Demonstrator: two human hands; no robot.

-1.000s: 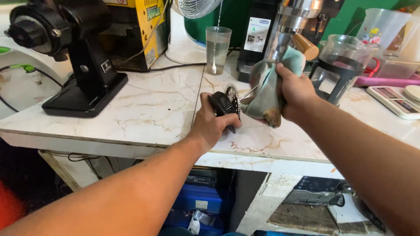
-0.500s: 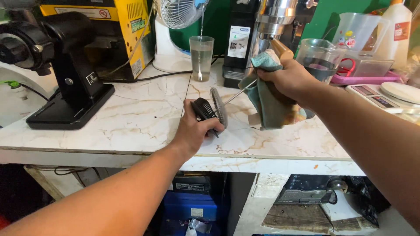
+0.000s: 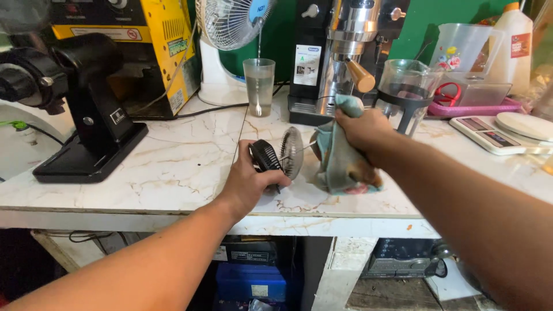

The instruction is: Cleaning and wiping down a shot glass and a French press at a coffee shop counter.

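White marble with tan veins makes up the counter (image 3: 173,167) we are working at, glossy and hard-edged, set against a green wall (image 3: 429,23) at the far side. Far left stands a matte black grinder (image 3: 75,109) on a flat wedge base, with a boxy yellow machine (image 3: 144,52) behind it and a white wire-caged fan (image 3: 227,34) to its right. A clear tumbler (image 3: 258,86) of water sits just right of the fan's foot, and a black and chrome espresso machine (image 3: 340,52) with a wooden-tipped lever rises beyond our hands. To its right we see a smoky plastic jug (image 3: 406,92) with a black band, then a pink tray (image 3: 466,106) and a flat white scale (image 3: 495,135).

Our left hand (image 3: 247,184) is curled shut around a black ribbed lid (image 3: 266,156), pinning it on its edge on the marble near the front of the counter. A thin metal rod runs from that lid to a round mesh filter disc (image 3: 292,152), fine-woven and silvery, standing upright just right of the lid. Our right hand (image 3: 363,129) is clenched on a soft teal cloth (image 3: 340,155), crumpled, stained brown along its lower folds, which hangs down to touch the counter just right of the disc. Whether the cloth touches the disc we cannot tell.
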